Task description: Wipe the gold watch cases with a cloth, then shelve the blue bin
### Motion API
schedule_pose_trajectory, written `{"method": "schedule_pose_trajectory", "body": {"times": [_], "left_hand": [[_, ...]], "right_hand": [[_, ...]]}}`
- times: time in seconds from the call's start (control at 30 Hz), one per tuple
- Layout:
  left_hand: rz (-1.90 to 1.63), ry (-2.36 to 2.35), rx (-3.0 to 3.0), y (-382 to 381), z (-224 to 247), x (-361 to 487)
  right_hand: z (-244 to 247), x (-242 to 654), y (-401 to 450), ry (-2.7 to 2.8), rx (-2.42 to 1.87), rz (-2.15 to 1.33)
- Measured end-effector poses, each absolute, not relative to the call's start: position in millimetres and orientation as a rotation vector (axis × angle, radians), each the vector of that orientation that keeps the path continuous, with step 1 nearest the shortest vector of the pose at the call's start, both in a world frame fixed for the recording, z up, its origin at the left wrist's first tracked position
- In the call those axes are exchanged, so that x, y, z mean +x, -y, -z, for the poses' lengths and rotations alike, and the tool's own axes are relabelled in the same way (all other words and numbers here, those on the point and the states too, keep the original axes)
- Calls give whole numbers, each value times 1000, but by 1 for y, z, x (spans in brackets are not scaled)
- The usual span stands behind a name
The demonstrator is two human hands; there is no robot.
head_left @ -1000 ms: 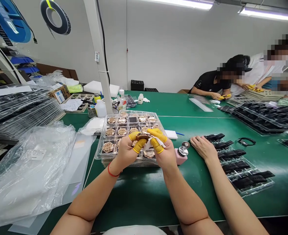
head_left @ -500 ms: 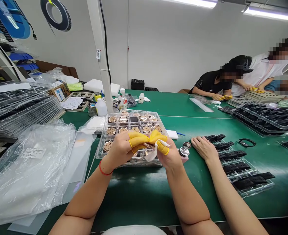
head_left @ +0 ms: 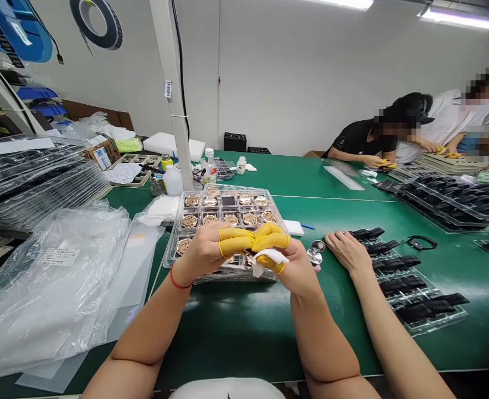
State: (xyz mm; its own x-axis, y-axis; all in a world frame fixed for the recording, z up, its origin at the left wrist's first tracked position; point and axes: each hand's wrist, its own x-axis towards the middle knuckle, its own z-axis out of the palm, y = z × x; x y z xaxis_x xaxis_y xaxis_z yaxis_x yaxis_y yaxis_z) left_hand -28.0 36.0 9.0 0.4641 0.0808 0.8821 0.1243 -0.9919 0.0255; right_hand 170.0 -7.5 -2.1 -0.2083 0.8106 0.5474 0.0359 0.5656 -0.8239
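My left hand, with yellow finger cots, pinches a watch case mostly hidden by the fingers; only a dark, shiny edge shows. Opposite it, my right hand, also in yellow cots, grips a white wiping cloth against that same piece. Both hands meet above the front of a clear plastic tray, whose pockets hold several gold-rimmed round watch cases. One pocket at the back shows a dark square.
A co-worker's bare hand rests on the green table, near a small round metal-lidded container and trays of black watch straps. Left lies a plastic bag. A post and bottle stand behind.
My right hand has turned slightly, and its fingers now cover more of the held piece. The cloth has folded over the lower fingers. The view has shifted slightly.
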Motion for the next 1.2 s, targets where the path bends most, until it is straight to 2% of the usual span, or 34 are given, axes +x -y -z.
{"method": "schedule_pose_trajectory", "body": {"times": [0.17,0.27,0.37,0.47,0.6,0.67,0.8,0.93,1.07,1.2], "left_hand": [[2048,35,-2746,-38,4,-16],[2354,162,-2662,-36,15,-4],[2490,332,-2597,-28,19,4],[2388,562,-2702,-18,12,6],[1914,846,-2844,-7,0,4],[1847,799,-2831,-5,-2,3],[2132,758,-2994,-6,0,5],[2573,1099,-3003,-5,1,7],[2544,1033,-2987,-3,2,8],[2315,909,-2944,0,5,6]], "right_hand": [[-5,167,11,1660,-530,-916],[-3,163,12,1648,-419,-934],[1,158,11,1618,-459,-792],[6,153,9,1485,-598,-679],[12,147,2,1234,-686,-822],[13,146,-2,1145,-716,-875],[4,157,-6,1120,-719,-975],[-10,176,-3,950,-640,-966],[-14,174,10,1155,-737,-990],[-9,162,19,1359,-856,-777]]}}
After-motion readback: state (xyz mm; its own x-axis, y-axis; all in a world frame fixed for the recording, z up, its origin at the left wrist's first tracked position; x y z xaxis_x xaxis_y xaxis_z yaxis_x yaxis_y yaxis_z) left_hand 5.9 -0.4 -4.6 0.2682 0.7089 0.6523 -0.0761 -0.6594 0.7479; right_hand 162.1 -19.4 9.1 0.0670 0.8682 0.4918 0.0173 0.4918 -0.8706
